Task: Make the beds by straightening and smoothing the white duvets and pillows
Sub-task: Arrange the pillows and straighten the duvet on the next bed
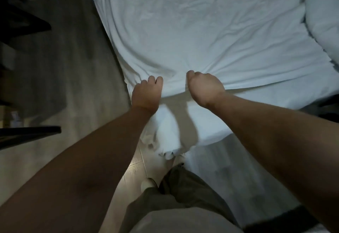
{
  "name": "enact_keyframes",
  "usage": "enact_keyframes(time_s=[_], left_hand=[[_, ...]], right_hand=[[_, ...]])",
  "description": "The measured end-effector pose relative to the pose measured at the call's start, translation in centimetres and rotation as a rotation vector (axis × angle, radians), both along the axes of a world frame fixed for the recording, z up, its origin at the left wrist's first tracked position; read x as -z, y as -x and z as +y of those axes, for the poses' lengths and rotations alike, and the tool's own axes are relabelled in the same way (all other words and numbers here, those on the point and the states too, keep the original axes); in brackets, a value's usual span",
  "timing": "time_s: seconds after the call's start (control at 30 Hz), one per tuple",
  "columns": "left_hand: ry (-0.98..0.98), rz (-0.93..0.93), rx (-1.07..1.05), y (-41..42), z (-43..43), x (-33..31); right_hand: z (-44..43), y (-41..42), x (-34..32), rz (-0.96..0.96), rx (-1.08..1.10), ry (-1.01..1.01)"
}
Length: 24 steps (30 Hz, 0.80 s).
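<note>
A white duvet (192, 23) lies spread over most of the bed (209, 122), creased, with its near edge raised off the mattress. Both hands hold that edge, close together at the bed's near corner. The left hand (146, 93) has its fingers curled over the hem. The right hand (205, 87) is a fist closed on a bunch of the cloth, and tight creases fan out from it across the duvet.

Below the raised edge a white sheet (165, 141) hangs in a loose crumple from the corner of the mattress down to the tiled floor (55, 58). A light shoe (147, 183) and drab trousers (183, 186) stand just beside that corner, between the bed and the open floor. Dark furniture (23, 23) stands to the left, well apart from the bed, and a dark bar (29, 135) juts in lower down on the same side. A puffy heap of white bedding (322, 12) sits along the right edge of the bed, touching the duvet.

The fingertips of both hands are hidden in the cloth. The heap is cut off by the frame, so pillow or folded duvet cannot be told. The furniture is too dark to identify, and the head of the bed is out of view.
</note>
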<state>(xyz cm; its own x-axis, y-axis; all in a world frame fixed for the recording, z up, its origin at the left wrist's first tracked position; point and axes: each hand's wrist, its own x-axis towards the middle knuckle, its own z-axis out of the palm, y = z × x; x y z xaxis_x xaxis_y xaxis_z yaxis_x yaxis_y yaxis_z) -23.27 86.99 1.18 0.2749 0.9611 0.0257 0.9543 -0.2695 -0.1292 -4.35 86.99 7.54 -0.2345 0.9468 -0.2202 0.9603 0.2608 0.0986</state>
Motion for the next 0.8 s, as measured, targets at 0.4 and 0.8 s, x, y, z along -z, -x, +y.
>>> enact_keyframes(time_s=[0.4, 0.8], left_hand=[[-0.011, 0.075, 0.08, 4.1, -7.2, -5.6], [0.229, 0.084, 0.08, 3.6, -16.2, -3.4]], right_hand=[[-4.1, 1.3, 2.1, -0.231, -0.079, -0.189], [-13.1, 0.5, 4.0, -0.228, -0.062, 0.059]])
